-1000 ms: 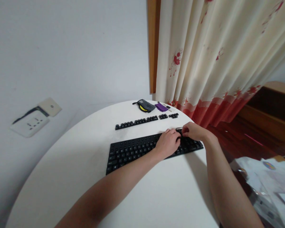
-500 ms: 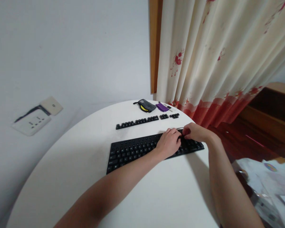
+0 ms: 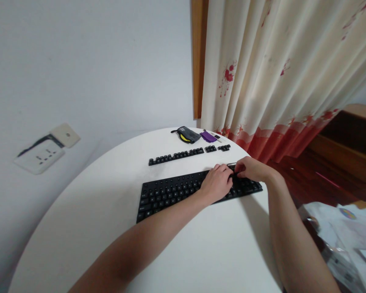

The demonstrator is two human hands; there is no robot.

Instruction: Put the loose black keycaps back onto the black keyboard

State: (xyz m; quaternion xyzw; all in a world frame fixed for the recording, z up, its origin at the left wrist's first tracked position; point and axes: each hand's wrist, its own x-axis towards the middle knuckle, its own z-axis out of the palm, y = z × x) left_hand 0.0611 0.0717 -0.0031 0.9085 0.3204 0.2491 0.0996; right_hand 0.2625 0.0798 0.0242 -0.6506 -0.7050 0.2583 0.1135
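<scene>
Left hand palm-down, fingers curled over the keyboard, right hand bent in beside it, fingertips drawn together; cannot tell if either pinches anything. For close fingertip work, best to steady the board with the left and keep the right's touch light and straight. Keyboard sits just below and right of frame centre, black, long, top row seemingly capless; loose keys lined up beyond on the white surface.

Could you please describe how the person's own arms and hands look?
The left hand and right hand are both ungloved. The left forearm and right forearm are bare, with no sleeve, watch or bracelet in view. Any rings are unclear.
</scene>
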